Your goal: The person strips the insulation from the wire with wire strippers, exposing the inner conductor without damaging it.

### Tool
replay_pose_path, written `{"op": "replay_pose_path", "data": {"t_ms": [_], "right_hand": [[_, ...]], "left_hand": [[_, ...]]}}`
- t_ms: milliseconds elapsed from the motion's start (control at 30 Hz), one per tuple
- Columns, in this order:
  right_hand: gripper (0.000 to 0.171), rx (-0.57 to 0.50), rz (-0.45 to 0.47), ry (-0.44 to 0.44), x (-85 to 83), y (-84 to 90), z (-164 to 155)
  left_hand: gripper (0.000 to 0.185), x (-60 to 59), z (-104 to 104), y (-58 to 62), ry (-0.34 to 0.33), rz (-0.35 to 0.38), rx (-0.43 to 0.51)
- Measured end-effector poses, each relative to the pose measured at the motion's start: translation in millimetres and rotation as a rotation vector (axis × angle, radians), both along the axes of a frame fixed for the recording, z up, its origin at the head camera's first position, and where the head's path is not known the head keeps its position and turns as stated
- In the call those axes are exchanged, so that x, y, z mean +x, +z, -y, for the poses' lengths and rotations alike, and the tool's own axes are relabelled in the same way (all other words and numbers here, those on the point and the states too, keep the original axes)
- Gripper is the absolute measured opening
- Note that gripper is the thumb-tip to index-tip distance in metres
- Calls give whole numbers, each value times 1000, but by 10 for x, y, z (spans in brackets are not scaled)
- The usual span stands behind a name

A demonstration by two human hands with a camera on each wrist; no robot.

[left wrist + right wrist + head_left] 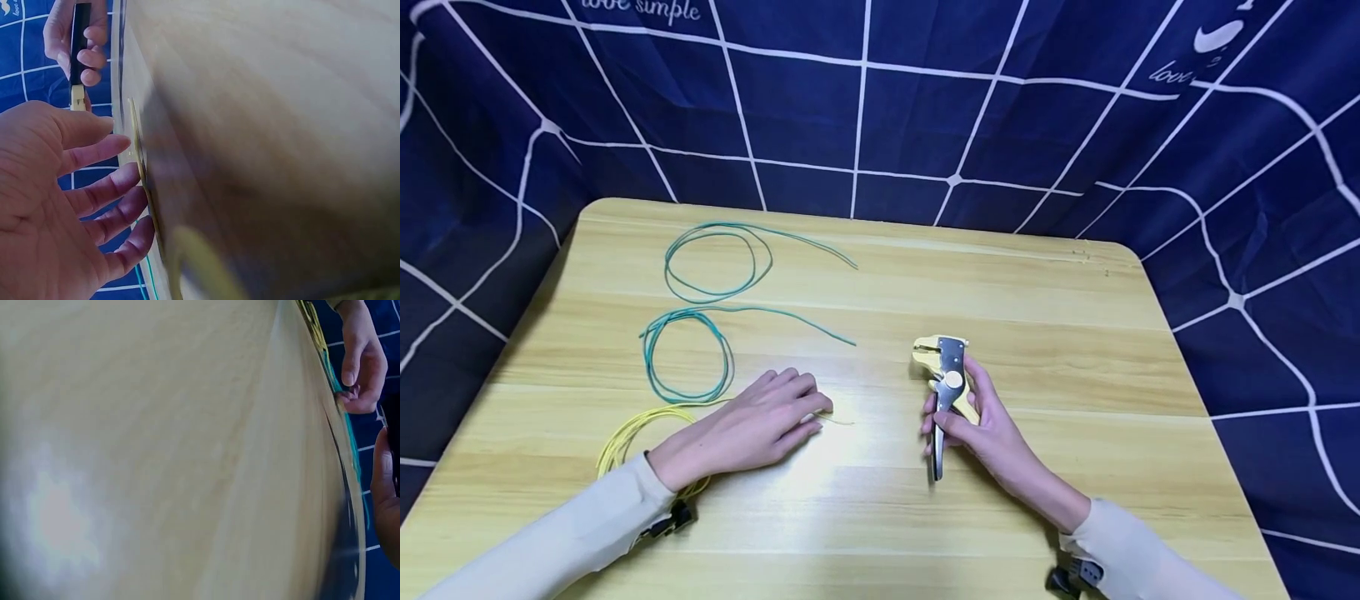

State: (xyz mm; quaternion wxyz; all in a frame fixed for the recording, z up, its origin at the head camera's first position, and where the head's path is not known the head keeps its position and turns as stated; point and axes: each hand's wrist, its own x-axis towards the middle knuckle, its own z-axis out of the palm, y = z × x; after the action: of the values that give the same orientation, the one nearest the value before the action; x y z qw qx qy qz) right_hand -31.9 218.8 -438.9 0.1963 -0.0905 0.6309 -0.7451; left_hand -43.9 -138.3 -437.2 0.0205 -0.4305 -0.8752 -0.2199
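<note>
On table (1075, 333), two green wires (700, 333), one stripper (947, 392)

Left hand (47, 206): seen palm-side, fingers extended, tips laid against the yellow wire (140, 162) on the counter (269, 125) | Right hand (75, 37): observed at top left, fingers curled round the black grip of the wire stripper (79, 56) | Green wire (145, 275): noted at lower edge | Backdrop (25, 69): blue, white-lined
</note>
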Motion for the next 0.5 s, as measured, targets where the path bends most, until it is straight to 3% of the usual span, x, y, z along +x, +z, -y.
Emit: {"op": "replay_pose_path", "data": {"t_ms": [300, 500], "right_hand": [[89, -1, -11, -20, -17, 4, -66], [90, -10, -23, -25, -14, -15, -97]], "left_hand": [[17, -36, -8, 20, -6, 9, -19], [17, -38, 21, 104, -13, 2, -52]]}}
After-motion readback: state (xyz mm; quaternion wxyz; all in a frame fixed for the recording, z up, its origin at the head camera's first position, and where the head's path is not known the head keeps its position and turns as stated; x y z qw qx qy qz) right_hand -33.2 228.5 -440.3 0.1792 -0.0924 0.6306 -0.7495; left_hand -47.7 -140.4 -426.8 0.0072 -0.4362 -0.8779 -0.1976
